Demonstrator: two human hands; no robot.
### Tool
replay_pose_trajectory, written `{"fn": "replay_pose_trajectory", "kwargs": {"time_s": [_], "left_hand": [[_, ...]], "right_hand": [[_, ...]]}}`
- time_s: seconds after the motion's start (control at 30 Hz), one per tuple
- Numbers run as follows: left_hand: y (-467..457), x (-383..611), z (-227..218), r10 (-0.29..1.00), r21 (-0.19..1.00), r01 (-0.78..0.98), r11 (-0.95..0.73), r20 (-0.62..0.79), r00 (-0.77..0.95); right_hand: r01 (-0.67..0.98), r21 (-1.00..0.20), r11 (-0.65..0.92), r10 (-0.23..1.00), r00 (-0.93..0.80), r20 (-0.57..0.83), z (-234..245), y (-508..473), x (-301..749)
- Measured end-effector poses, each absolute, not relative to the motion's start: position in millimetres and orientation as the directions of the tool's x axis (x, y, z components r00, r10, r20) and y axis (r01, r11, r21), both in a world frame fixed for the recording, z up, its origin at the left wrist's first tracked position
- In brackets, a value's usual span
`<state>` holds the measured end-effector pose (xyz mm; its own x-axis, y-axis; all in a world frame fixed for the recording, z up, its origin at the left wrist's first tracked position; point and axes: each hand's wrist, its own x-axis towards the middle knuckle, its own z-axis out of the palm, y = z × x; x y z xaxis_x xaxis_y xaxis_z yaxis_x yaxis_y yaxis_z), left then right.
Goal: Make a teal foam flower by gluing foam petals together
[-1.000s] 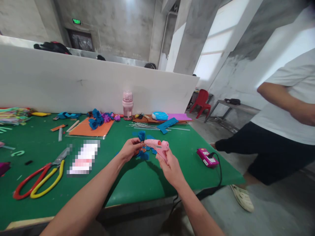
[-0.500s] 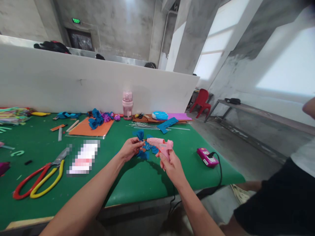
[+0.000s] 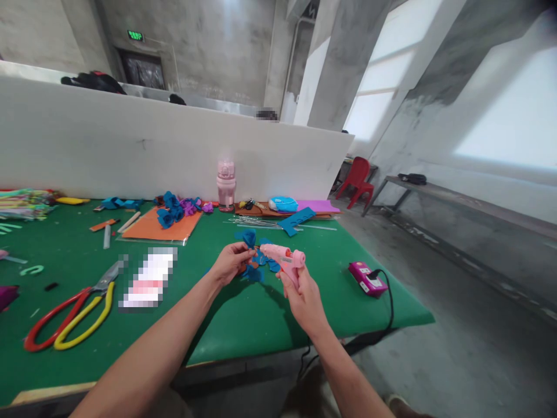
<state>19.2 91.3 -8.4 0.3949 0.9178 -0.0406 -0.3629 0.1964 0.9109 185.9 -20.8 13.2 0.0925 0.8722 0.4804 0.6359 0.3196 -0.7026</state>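
My right hand (image 3: pixel 302 295) is wrapped round the handle of a pink hot glue gun (image 3: pixel 278 253), whose nozzle points left. The nozzle tip is at the fingers of my left hand (image 3: pixel 231 262). That hand pinches a small blue crepe-paper flower (image 3: pixel 249 237), its petals standing up above the fingertips. Whether the nozzle touches the flower I cannot tell. Beneath and behind both hands, several blue paper pieces (image 3: pixel 253 274) lie on the green table (image 3: pixel 243 325).
Red-and-yellow-handled scissors (image 3: pixel 82 307) lie left, beside a blurred white rectangle (image 3: pixel 150 278). Blue and purple flowers (image 3: pixel 170 212) rest on orange paper (image 3: pixel 152 229). A pink bottle (image 3: pixel 226 188) stands by the white partition (image 3: pixel 174 145). A purple power strip (image 3: pixel 366 280) with a black cable sits right.
The person at the right edge has gone out of view. The glue gun is tilted slightly differently; my left hand stays at the same spot with the flower.
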Motion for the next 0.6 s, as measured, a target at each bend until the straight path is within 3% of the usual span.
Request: {"fn": "replay_pose_trajectory", "kwargs": {"time_s": [0.6], "left_hand": [[91.2,18.8,-9.1,0.918,0.917,-0.357,0.179,-0.025,0.397]], "right_hand": [[0.627,-0.711,0.317,0.873,0.1,0.477,10.5,-21.3,183.8]]}}
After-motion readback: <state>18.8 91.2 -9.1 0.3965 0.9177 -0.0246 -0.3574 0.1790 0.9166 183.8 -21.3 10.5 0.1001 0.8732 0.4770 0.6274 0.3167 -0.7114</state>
